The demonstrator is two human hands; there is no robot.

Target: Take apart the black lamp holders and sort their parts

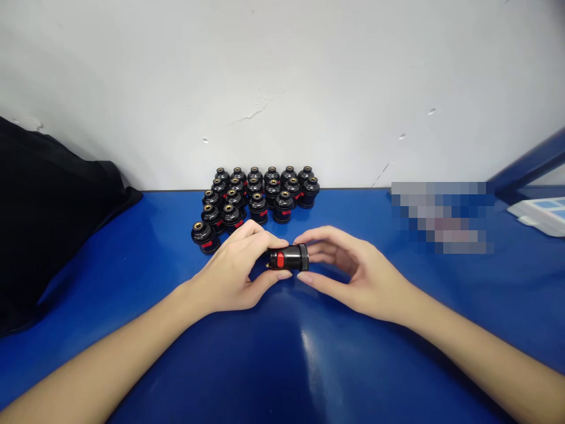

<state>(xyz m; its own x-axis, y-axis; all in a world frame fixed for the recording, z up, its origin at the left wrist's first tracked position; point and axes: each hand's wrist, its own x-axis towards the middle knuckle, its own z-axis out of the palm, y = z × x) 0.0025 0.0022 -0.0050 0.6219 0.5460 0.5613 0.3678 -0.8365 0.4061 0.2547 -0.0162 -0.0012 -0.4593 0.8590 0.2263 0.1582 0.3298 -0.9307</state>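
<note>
Both hands hold one small black cylindrical part (289,258) with a red piece and a brass tip, lying sideways just above the blue table (282,365). My left hand (236,274) pinches its narrow brass end between thumb and fingers. My right hand (353,271) grips the wide end with thumb and fingertips. Behind the hands stands a cluster of several like black parts (258,194) with brass tops and red pieces, upright in rows against the white wall.
A black cloth or bag (48,224) covers the table's left side. A blurred patch (441,218) lies at the right, and a white and blue tray (541,213) sits at the far right by a blue rail (525,165).
</note>
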